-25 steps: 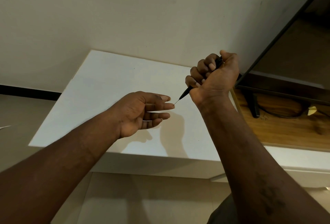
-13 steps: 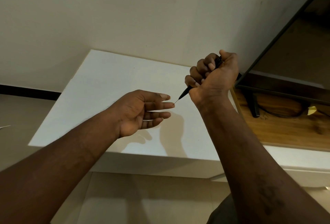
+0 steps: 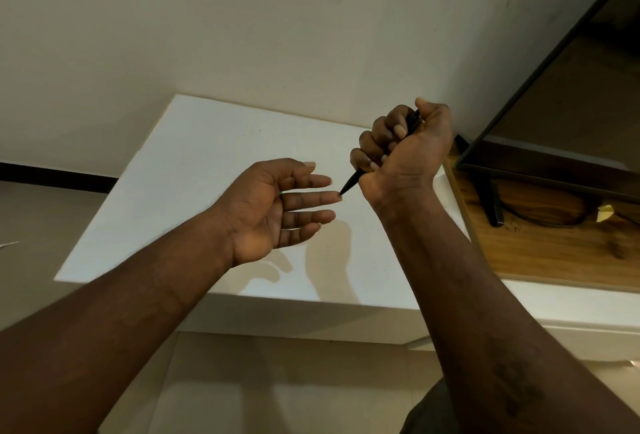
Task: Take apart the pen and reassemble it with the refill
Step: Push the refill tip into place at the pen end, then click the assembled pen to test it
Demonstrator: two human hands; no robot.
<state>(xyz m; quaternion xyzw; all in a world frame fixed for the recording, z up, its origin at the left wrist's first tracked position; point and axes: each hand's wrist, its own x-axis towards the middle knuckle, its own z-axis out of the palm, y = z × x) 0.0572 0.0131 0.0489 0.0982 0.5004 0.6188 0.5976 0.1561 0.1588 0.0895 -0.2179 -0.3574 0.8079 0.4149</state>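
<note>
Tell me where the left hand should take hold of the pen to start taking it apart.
I would pinch the tapered black nose of the pen, the part jutting out below the right hand, coming in from the left along its axis. The fist wraps the barrel, so that cone is the main exposed part, and it points at the open left hand.

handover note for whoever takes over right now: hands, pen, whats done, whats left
Right hand: fist grip round the black pen, tip pointing down-left.
Left hand: open, palm up, holding nothing; the pen tip is right at one fingertip.
Both are above the white table; no loose parts in view.
Done: the pen looks whole, though the fist hides most of it.
Left: probably check that the refill is seated.
</note>
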